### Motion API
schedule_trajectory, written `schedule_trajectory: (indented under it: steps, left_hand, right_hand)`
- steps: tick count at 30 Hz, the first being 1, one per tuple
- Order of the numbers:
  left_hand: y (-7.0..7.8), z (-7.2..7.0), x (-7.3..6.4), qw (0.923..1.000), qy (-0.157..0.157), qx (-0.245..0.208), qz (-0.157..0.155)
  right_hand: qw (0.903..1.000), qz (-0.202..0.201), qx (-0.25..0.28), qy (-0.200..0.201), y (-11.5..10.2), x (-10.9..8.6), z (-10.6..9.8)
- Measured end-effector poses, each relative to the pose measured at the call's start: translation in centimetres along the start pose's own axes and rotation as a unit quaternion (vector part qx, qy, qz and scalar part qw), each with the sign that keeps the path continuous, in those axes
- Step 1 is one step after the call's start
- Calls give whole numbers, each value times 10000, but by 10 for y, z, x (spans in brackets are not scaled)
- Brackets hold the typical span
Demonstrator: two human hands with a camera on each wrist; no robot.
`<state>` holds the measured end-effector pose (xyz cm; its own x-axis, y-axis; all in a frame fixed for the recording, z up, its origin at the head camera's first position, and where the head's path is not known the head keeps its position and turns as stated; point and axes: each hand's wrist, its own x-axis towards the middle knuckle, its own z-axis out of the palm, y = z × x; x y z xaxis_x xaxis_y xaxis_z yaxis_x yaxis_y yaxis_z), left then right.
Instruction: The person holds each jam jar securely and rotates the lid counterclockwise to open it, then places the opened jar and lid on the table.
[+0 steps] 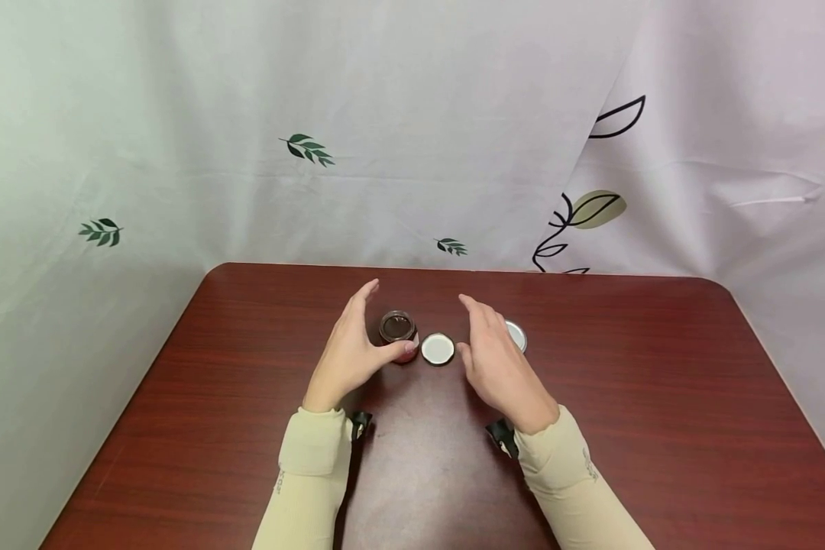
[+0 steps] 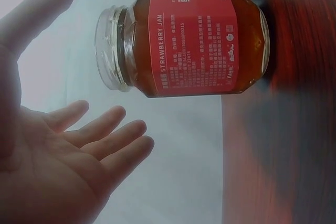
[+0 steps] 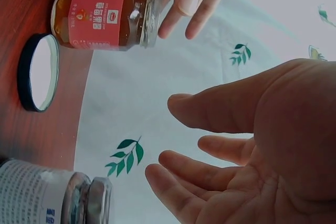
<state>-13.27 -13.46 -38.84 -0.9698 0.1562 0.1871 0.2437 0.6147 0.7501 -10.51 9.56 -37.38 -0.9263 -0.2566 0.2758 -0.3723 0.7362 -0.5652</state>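
Note:
A strawberry jam jar with a red label stands upright and uncapped in front of me. My left hand is spread beside it, thumb overlapping the jar in the head view; in the left wrist view the palm and fingers are apart from the glass. Just right of the jar lies its dark-rimmed lid, white inside facing up. My right hand hovers with relaxed fingers and nothing in them. Partly hidden behind it is a second jar with a pale printed label and a silver lid.
The reddish-brown wooden table has rounded far corners. Behind it hangs a white curtain with leaf prints, and it runs along both sides too. Both forearms wear pale sleeves, with dark wrist cameras underneath.

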Motion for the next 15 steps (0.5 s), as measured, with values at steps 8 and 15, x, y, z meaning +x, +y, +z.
schedule_trajectory:
  steps: [8, 15]
  left_hand:
    - [1, 2, 0, 10000, -34, 6, 63]
    - [3, 2, 0, 9999, -29, 33, 100]
  right_hand:
    - [9999, 146, -43, -52, 3, -2, -6]
    - [9995, 293, -58, -130, 5, -3, -11]
